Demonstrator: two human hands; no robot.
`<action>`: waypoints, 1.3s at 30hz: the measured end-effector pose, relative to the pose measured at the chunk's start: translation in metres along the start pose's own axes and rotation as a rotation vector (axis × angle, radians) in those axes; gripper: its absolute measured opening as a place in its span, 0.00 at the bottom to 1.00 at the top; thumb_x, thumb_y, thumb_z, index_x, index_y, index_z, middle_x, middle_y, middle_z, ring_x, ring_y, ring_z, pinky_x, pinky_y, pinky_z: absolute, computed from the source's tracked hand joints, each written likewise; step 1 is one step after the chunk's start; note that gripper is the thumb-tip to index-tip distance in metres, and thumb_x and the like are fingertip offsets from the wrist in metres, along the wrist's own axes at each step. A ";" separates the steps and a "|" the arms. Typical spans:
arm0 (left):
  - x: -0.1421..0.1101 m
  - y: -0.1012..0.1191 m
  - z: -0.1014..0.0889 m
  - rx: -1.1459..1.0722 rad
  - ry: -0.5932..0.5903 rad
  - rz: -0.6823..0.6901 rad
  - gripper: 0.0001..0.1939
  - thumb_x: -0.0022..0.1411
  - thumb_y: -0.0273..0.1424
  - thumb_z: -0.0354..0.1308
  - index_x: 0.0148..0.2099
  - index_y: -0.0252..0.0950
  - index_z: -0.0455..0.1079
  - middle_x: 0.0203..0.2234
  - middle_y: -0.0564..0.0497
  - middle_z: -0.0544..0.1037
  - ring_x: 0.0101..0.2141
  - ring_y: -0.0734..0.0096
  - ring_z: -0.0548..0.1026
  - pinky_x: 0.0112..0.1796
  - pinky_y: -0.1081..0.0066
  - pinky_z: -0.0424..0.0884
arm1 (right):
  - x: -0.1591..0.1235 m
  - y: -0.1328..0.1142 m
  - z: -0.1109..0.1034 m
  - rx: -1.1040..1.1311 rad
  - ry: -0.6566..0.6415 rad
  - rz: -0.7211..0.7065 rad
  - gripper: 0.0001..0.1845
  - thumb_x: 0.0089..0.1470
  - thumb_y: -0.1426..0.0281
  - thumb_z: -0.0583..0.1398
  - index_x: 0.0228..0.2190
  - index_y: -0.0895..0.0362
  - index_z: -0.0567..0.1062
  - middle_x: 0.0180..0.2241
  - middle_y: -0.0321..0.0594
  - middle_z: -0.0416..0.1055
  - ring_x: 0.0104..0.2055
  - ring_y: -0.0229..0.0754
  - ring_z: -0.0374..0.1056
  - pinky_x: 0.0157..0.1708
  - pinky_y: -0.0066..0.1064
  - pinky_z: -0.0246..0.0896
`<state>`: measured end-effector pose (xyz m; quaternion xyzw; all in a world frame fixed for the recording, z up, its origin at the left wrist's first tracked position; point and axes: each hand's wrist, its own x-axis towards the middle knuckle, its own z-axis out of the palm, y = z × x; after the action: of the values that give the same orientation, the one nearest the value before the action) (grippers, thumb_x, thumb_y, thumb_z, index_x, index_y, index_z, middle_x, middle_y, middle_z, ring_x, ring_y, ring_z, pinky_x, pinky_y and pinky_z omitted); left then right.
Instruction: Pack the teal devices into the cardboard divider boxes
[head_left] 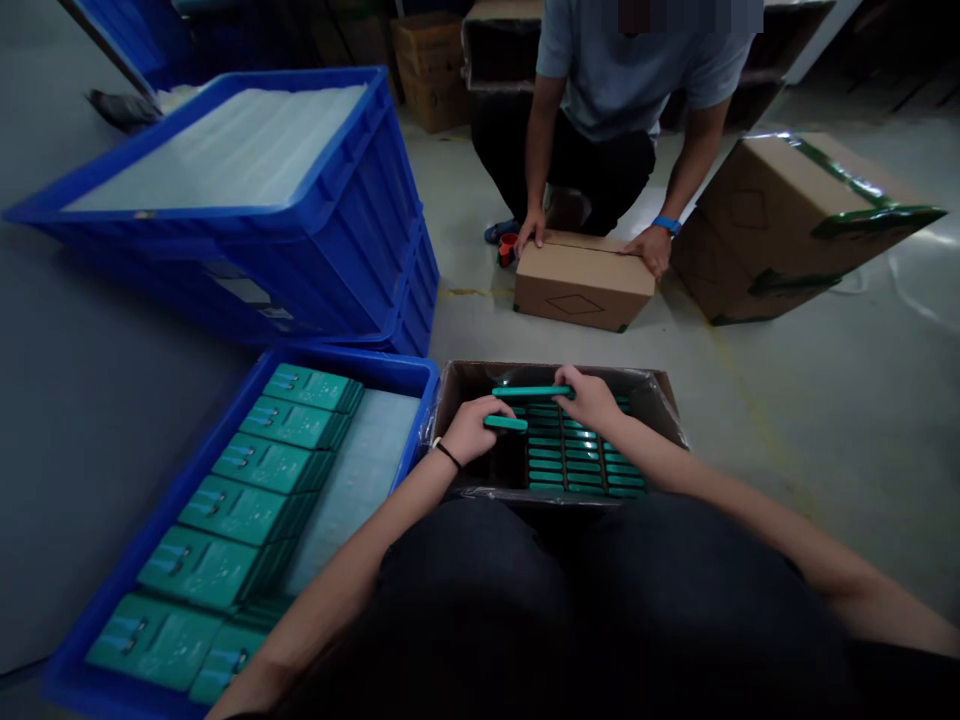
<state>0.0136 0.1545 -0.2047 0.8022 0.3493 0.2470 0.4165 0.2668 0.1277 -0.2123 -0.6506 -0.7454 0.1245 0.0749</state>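
My left hand (pixel 474 430) is closed on a flat green case (pixel 505 424) over the left part of an open cardboard box (pixel 671 395). Higher and to the right, my right hand (pixel 589 398) pinches the right end of a second green case (pixel 531 392), held level above the box. Inside, rows of similar green cases (pixel 583 467) stand on edge between dividers, while dark slots show at the left. What exactly the cases are I cannot tell. At my left, a low blue crate (pixel 424 375) holds stacked green cases (pixel 225 505) with blue markings on top.
Taller blue crates (pixel 367 240) filled with white sheets stand behind the low one. Across from me a person (pixel 637 80) squats with both hands on a closed cardboard box (pixel 581 290). A larger carton (pixel 787 220) with green tape stands at the right.
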 end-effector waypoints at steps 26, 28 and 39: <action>0.005 -0.006 0.005 0.048 0.136 -0.111 0.12 0.58 0.24 0.58 0.46 0.39 0.68 0.38 0.51 0.77 0.40 0.69 0.75 0.44 0.69 0.70 | 0.026 -0.043 -0.030 0.308 -0.112 -0.359 0.17 0.63 0.60 0.55 0.49 0.55 0.71 0.41 0.39 0.77 0.40 0.41 0.73 0.38 0.29 0.64; 0.005 -0.006 0.007 0.034 0.143 -0.111 0.13 0.58 0.24 0.57 0.46 0.39 0.67 0.40 0.50 0.76 0.42 0.68 0.74 0.44 0.68 0.71 | 0.023 -0.048 -0.034 0.226 -0.106 -0.395 0.19 0.60 0.61 0.59 0.50 0.56 0.70 0.42 0.42 0.77 0.40 0.44 0.73 0.38 0.30 0.63; -0.060 0.071 -0.093 -0.315 0.235 -0.266 0.13 0.60 0.36 0.59 0.44 0.36 0.68 0.39 0.48 0.77 0.42 0.68 0.75 0.49 0.65 0.70 | 0.003 -0.043 -0.008 0.022 0.100 -0.561 0.17 0.64 0.68 0.52 0.53 0.59 0.67 0.40 0.47 0.76 0.38 0.46 0.73 0.36 0.33 0.64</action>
<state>-0.0634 0.1255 -0.1021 0.6400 0.4549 0.3330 0.5221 0.2278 0.1260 -0.1925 -0.4236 -0.8902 0.0745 0.1501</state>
